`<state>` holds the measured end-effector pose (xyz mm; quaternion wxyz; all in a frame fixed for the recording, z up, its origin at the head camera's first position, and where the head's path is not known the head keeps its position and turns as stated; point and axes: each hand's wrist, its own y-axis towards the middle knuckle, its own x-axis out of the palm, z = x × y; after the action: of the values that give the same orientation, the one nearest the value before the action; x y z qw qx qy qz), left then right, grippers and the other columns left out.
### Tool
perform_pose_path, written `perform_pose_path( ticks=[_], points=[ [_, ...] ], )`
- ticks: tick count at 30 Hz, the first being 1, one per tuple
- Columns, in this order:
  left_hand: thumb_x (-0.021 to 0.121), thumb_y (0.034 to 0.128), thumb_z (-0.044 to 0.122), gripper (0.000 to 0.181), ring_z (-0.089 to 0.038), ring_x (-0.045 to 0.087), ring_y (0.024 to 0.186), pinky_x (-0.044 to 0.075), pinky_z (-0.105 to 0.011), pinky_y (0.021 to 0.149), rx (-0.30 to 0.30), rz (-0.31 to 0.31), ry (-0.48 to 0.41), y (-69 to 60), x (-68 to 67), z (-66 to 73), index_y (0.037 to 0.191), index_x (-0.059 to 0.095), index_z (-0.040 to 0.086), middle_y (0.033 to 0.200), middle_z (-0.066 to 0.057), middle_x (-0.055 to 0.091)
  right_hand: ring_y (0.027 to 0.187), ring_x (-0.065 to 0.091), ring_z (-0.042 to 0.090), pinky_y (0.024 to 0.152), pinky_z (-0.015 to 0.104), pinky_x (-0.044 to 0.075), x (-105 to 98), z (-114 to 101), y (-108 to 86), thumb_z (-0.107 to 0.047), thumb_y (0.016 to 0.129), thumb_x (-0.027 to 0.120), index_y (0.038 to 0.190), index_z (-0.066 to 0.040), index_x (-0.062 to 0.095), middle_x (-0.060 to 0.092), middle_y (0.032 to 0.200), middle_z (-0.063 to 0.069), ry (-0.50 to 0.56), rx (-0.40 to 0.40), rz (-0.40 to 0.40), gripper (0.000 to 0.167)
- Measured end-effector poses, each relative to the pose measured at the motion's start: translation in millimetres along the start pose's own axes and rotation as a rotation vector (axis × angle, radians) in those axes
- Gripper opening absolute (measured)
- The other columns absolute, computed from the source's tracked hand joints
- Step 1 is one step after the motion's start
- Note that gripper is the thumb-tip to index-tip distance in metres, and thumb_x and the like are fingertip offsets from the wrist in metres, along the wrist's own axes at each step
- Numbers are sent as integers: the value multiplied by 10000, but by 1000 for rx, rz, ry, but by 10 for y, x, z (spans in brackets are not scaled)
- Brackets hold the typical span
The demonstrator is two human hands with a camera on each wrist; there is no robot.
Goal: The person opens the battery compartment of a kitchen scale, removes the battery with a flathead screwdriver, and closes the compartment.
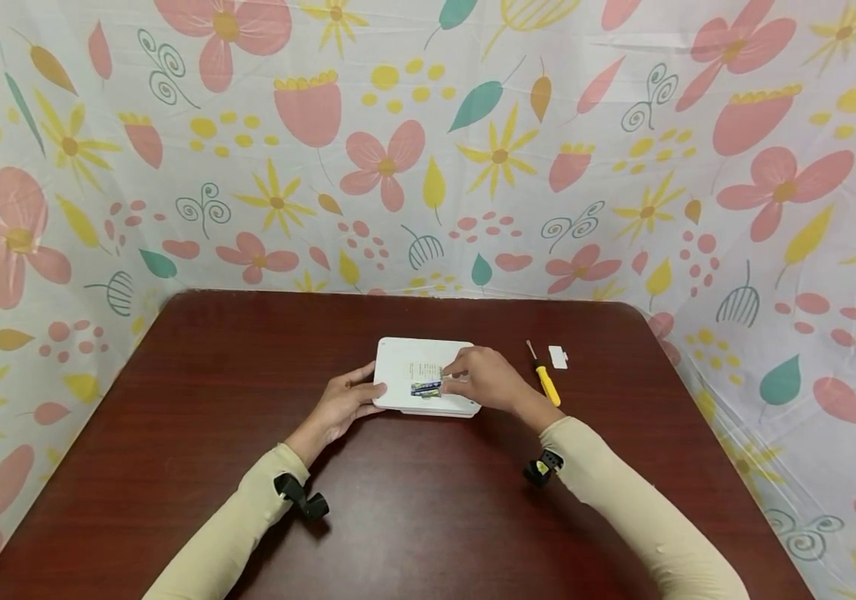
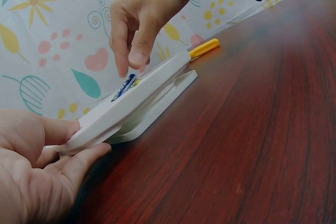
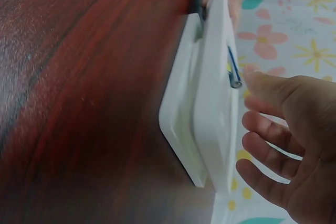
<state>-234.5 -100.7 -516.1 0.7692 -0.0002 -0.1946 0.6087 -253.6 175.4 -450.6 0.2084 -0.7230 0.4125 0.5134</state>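
A flat white two-layered device [image 1: 397, 358] lies on the table with printed text on its upper face. Blue-and-green batteries [image 1: 425, 388] sit in that face, one end raised in the right wrist view. My left hand [image 1: 345, 404] grips the device's left edge, thumb on top and fingers beneath, as the left wrist view shows. Over the right part of the device is my right hand [image 1: 493, 379], its fingers loosely bent and spread. Its thumb and forefinger are close to the raised battery [image 3: 234, 69] but seem not to pinch it; whether they touch is unclear.
To the right of the device lies a screwdriver [image 1: 548, 385] with a yellow handle. Beside it is a small white cover [image 1: 558, 357] with a tab. The dark red wooden table [image 1: 412, 500] meets a flower-printed cloth [image 1: 428, 167] at the back and sides.
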Motion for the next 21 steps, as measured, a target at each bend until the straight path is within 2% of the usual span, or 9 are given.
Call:
perform_pose_path(
  ticks=[6, 14, 21],
  points=[
    [641, 970, -40, 653, -173, 718, 913, 616, -323, 820, 1, -3, -5, -6, 8, 3, 1565, 378, 16, 1099, -165, 711, 821, 633, 110, 681, 276, 527, 89, -34, 48, -269, 885, 826, 1009, -120, 837, 734, 907, -32, -58, -49, -11, 194],
    [642, 970, -39, 651, -176, 715, 928, 616, -327, 827, 3, -5, -2, -3, 15, 0, 1563, 378, 8, 1144, -200, 702, 868, 655, 140, 763, 344, 578, 99, -61, 80, -292, 891, 819, 970, -140, 840, 724, 891, -38, -182, -94, -12, 173],
    [641, 971, -38, 652, -180, 717, 928, 615, -326, 828, 0, 4, 5, 5, 3, -5, 1564, 372, 4, 1175, -215, 694, 812, 628, 145, 681, 314, 570, 111, -85, 76, -281, 878, 824, 869, -162, 827, 686, 827, -44, -297, -210, 60, 119]
  ],
)
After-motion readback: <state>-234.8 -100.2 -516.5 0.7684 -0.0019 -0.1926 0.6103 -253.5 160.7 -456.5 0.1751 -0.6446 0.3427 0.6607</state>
